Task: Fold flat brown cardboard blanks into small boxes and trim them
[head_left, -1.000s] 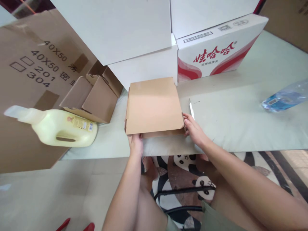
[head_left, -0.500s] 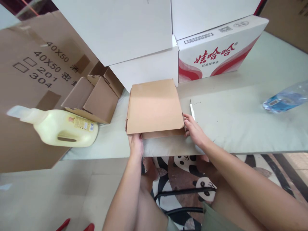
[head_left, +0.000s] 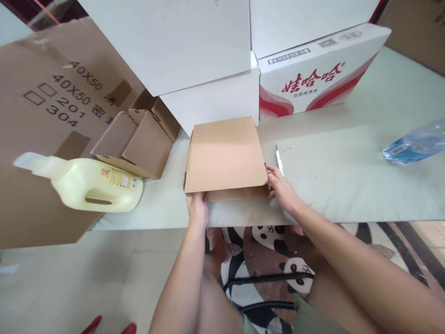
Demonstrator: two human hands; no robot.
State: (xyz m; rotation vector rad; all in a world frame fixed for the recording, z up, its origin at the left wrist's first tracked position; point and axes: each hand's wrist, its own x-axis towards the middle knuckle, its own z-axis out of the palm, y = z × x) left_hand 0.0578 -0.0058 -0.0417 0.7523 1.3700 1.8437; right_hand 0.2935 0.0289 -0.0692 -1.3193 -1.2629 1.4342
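A flat brown cardboard box (head_left: 225,155) rests on the pale cloth-covered table, its lid lowered but a gap showing along the front. My left hand (head_left: 198,208) grips the box's front left corner from below, its fingertips hidden under the lid edge. At the front right corner, my right hand (head_left: 279,185) has its bent fingers pressed on the box's side. Just beyond that hand lies a thin white pen-like tool (head_left: 279,161) with a dark tip.
Left stand a yellow jug-like bottle (head_left: 97,185), open small cartons (head_left: 142,144) and a large carton (head_left: 41,134). White boxes (head_left: 208,104) and a red-and-white box (head_left: 313,81) stand behind. A plastic water bottle (head_left: 413,144) lies right. The table's front edge (head_left: 365,221) is near my knees.
The view has shifted very slightly. Both hands keep the same hold, and the cardboard box and its lid look the same.
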